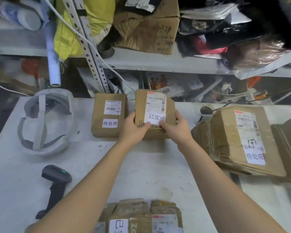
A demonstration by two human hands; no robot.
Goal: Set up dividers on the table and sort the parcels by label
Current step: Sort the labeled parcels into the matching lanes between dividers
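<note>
At the bottom edge of the frame I see a clump of taped brown parcels (pixel 134 211), their white labels cut off by the frame. To the lower left a black barcode scanner (pixel 55 184) lies on the grey table (pixel 149 165).

Both forearms reach up the middle of the frame to one brown parcel (pixel 140 105) at centre. My left hand (pixel 133 127) grips its left side and my right hand (pixel 176 126) grips its right side, thumbs on top near a white label (pixel 156 118) that reads 已完成. I cannot tell whether this parcel rests on the table or is lifted off it.

Just beside it on the left lies a smaller parcel (pixel 99 118) marked 待处理. The two nearly touch. At the right of the frame sits a large crumpled parcel (pixel 228 140) with the same 待处理 mark. At the left a white head strap (pixel 44 123) lies on the table.

Across the top of the frame runs metal shelving (pixel 158 63), holding a written-on cardboard box (pixel 149 31), a yellow bag (pixel 71 31) and dark plastic packets.
</note>
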